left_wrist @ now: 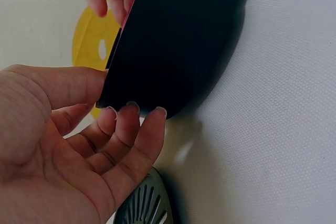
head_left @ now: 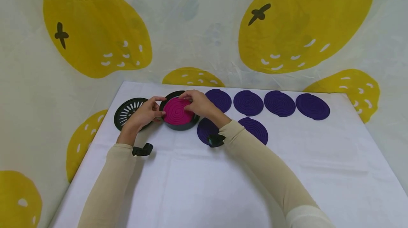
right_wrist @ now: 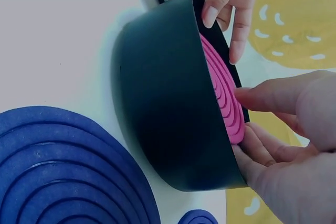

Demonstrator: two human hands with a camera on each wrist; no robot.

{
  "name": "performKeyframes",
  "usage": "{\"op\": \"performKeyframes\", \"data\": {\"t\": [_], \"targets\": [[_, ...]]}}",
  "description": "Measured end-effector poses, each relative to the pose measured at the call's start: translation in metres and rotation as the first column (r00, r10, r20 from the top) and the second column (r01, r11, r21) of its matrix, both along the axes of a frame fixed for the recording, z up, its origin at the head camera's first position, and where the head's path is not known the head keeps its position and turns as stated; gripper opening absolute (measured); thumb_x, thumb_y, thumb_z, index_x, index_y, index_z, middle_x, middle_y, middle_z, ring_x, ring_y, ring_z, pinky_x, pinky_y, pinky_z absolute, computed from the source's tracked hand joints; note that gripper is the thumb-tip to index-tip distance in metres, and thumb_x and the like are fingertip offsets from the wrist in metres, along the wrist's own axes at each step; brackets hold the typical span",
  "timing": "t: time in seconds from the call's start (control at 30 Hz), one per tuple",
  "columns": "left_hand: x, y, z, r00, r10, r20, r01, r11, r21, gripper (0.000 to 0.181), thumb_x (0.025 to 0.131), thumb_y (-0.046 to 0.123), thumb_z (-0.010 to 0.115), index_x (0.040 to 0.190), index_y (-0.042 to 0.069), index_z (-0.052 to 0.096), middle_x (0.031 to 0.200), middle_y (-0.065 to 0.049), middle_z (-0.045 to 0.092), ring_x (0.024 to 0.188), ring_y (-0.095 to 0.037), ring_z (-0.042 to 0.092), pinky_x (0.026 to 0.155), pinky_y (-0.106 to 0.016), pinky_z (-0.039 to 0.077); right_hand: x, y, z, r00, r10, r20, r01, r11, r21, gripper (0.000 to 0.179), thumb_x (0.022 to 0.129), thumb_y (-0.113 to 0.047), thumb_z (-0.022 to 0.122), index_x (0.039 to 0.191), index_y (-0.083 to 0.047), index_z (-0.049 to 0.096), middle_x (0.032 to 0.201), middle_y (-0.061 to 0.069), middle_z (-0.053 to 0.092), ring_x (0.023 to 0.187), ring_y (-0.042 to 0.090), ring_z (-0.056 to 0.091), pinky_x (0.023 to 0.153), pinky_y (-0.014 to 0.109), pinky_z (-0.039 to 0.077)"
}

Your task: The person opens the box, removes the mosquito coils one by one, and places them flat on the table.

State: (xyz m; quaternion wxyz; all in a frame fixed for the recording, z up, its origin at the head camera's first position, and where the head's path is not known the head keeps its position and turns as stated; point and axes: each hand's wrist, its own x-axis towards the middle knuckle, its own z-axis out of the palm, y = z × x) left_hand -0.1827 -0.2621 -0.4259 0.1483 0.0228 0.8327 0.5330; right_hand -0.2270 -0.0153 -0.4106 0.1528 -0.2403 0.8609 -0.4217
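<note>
A pink spiral-grooved coaster (head_left: 176, 111) lies in the mouth of a round black holder (head_left: 181, 127), below the rim in the right wrist view. My left hand (head_left: 145, 114) grips the holder's left edge. In the left wrist view its thumb is at the rim and its fingertips touch the outer wall (left_wrist: 178, 40). From the right side, my right hand (head_left: 200, 104) pinches the edge of the pink coaster, its thumb on the grooved face (right_wrist: 223, 95) and its other fingers by the rim. The holder's inside beneath the coaster is hidden.
A black slotted round lid (head_left: 124, 112) lies left of the holder, partly behind my left hand. Several purple spiral coasters (head_left: 248, 103) lie to the right, some in a back row and two nearer, partly under my right forearm. A patterned cloth (head_left: 197, 43) hangs behind the white table (head_left: 191, 185).
</note>
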Motion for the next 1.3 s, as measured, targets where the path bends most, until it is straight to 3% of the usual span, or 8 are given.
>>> {"op": "performKeyframes", "data": {"t": [0.2,0.47,0.73,0.97,1.3], "targets": [[0.000,-0.001,0.001,1.000,0.000,0.019,-0.001,1.000,0.014,0.064,0.096,0.001,0.066,0.153,0.010,0.038,0.094,-0.011,0.044,0.081,-0.020,0.056,0.084,-0.051,0.059,0.000,0.004,0.000,1.000,-0.025,-0.014,0.025,1.000,0.009,0.033,0.091,-0.003,0.074,0.123,-0.013,0.071,0.130,0.004,0.067,0.116,0.021,0.060,0.100,0.034,0.051],[-0.001,-0.001,0.001,0.999,-0.004,0.033,0.003,1.000,0.017,0.065,0.097,0.001,0.065,0.155,0.010,0.036,0.096,-0.010,0.043,0.082,-0.021,0.056,0.084,-0.051,0.059,-0.001,0.009,0.004,0.999,-0.022,-0.025,0.023,0.998,0.054,0.027,0.091,-0.010,0.076,0.117,-0.015,0.075,0.107,0.001,0.071,0.096,0.017,0.059,0.081,0.029,0.051],[0.000,0.000,0.002,1.000,-0.004,0.020,0.003,1.000,0.010,0.062,0.096,0.001,0.065,0.152,0.010,0.040,0.094,-0.011,0.043,0.081,-0.022,0.056,0.081,-0.046,0.060,0.002,0.018,0.008,0.997,-0.055,0.054,0.057,0.997,-0.042,0.027,0.091,-0.007,0.076,0.118,-0.010,0.075,0.097,0.005,0.069,0.084,0.016,0.060,0.069,0.023,0.052],[0.001,0.000,0.003,1.000,0.001,0.018,-0.001,1.000,0.005,0.061,0.096,0.001,0.066,0.152,0.010,0.041,0.094,-0.011,0.043,0.082,-0.023,0.056,0.080,-0.044,0.061,0.001,0.028,0.006,0.984,-0.138,0.109,0.150,0.982,-0.112,0.030,0.088,-0.004,0.077,0.118,-0.009,0.074,0.091,0.004,0.063,0.075,0.013,0.060,0.066,0.021,0.052],[0.001,0.001,0.005,1.000,-0.006,0.030,0.006,1.000,0.004,0.065,0.097,0.002,0.065,0.154,0.010,0.037,0.096,-0.010,0.043,0.084,-0.024,0.056,0.082,-0.047,0.060,0.003,0.040,0.009,0.964,-0.149,0.220,0.205,0.943,-0.263,0.034,0.090,0.001,0.073,0.122,-0.008,0.072,0.096,0.010,0.067,0.076,0.016,0.064,0.072,0.029,0.060]]}}
